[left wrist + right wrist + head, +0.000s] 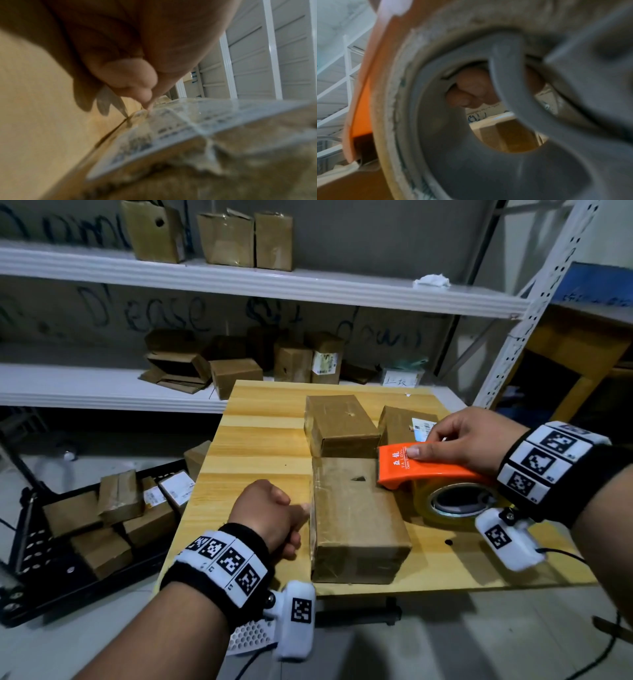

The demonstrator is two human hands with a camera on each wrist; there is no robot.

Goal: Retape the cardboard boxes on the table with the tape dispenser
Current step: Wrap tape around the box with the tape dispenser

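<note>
Head view: right hand grips tape dispenser (orange), seemingly touching nearest box.

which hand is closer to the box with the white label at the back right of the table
Right. The right hand, gripping the orange tape dispenser, hovers just in front of the labelled box. The left hand is farther off, against the left side of the nearest box.
</note>
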